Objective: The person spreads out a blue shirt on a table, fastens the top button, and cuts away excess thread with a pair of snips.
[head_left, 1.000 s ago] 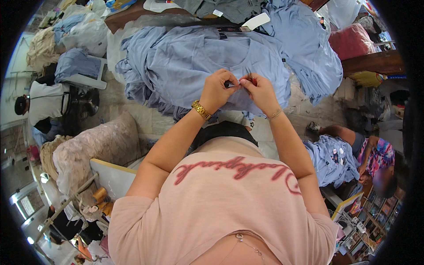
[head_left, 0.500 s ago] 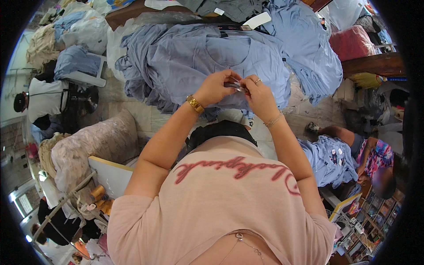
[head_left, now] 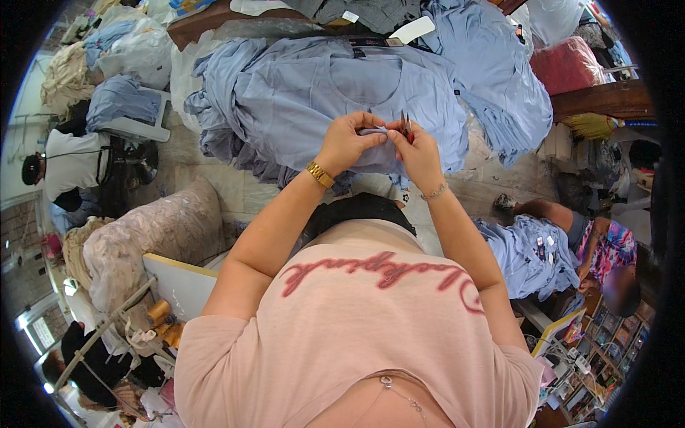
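Observation:
A light blue shirt [head_left: 371, 93] lies spread on a heap of similar blue garments on the table. My left hand [head_left: 347, 141], with a gold watch at the wrist, pinches the shirt's lower edge. My right hand [head_left: 416, 148], wearing a thin bracelet, holds small thread snips [head_left: 404, 124] against the same edge. Both hands meet over the hem, just beyond my pink top.
More blue garments [head_left: 499, 64] are piled at the right of the table, with a red bag [head_left: 567, 60] behind. A seated person [head_left: 599, 246] holds blue shirts at the right. A fabric roll [head_left: 150, 235] and thread spools [head_left: 158, 314] are at the left. Another person [head_left: 71, 167] sits far left.
My hands have lifted slightly and shifted along the hem; the snips now point up between my right fingers. The shirt pile has not moved.

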Demonstrator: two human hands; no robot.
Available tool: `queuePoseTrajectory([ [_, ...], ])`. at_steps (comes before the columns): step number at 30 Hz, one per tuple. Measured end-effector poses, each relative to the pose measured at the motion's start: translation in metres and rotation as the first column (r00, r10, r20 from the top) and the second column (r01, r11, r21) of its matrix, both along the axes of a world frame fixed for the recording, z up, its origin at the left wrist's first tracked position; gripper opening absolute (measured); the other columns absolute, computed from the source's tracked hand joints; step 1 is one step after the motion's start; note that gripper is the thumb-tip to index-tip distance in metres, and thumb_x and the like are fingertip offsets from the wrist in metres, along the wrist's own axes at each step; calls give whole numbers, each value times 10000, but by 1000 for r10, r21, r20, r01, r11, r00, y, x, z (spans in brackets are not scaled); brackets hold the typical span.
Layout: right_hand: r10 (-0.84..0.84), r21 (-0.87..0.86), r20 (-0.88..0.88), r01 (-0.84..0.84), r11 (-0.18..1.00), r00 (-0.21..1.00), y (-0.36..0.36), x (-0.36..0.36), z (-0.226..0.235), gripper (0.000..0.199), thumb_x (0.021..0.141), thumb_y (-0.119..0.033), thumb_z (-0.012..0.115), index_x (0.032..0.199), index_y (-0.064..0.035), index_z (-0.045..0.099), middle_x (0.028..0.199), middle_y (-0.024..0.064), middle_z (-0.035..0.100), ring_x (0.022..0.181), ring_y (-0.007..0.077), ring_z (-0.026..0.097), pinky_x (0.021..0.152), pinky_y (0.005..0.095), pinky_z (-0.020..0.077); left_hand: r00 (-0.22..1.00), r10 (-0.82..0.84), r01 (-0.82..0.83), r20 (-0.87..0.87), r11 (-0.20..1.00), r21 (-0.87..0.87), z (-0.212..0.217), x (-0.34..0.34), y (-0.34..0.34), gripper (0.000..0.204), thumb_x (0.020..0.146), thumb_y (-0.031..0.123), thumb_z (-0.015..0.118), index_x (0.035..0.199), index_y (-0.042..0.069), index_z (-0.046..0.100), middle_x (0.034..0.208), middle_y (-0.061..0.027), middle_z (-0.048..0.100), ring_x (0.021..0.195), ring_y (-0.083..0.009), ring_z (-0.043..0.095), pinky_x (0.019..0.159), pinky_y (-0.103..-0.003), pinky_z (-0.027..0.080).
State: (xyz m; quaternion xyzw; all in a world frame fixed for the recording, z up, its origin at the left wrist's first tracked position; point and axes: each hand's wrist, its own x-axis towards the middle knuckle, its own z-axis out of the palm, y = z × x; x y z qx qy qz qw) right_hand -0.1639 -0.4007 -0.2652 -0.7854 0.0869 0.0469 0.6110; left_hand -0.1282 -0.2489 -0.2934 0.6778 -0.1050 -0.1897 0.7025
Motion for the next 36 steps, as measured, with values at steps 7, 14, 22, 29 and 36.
queuePoseTrajectory([
  [7, -57, 56, 52, 54, 997, 997, 1, 2, -15, 104, 815, -115, 596, 837, -14, 587, 570, -6, 502, 458, 58, 442, 421, 216, 356, 997, -18, 16, -74, 999, -33, 0, 4, -1, 282, 721, 37, 679, 985, -16, 596, 933, -63, 618, 854, -119, 561, 780, -234, 440],
  [14, -84, 308, -179, 138, 941, 980, -5, 7, -9, 202, 864, -227, 543, 886, -27, 559, 626, -29, 486, 452, 38, 393, 395, 186, 287, 995, 47, -49, -88, 998, -28, 2, 7, -3, 331, 705, 45, 692, 1015, 5, 583, 891, -61, 617, 799, -100, 551, 713, -211, 432],
  [22, 258, 207, -282, -204, 957, 924, -40, 6, 22, 322, 902, -312, 432, 999, -43, 578, 695, -26, 497, 481, 33, 382, 432, 175, 303, 983, 73, -83, -168, 995, -57, 7, 9, -4, 363, 685, 16, 688, 1026, 2, 562, 855, -70, 628, 808, -102, 558, 701, -214, 436],
  [29, 313, -25, -374, -346, 938, 873, -32, 16, 32, 286, 882, -290, 462, 987, -70, 613, 667, -17, 542, 479, 42, 404, 439, 190, 335, 988, 54, -61, -142, 997, -48, 8, 12, -6, 393, 702, 41, 679, 1069, 8, 542, 889, -68, 629, 812, -90, 545, 706, -209, 415],
  [36, 334, -130, -317, -390, 912, 888, -33, 22, 27, 277, 875, -282, 466, 950, -73, 631, 631, -9, 559, 474, 51, 408, 439, 197, 343, 990, 39, -46, -134, 998, -49, 9, 12, -6, 415, 695, 38, 684, 1082, 6, 538, 897, -70, 632, 829, -97, 550, 737, -216, 411],
])
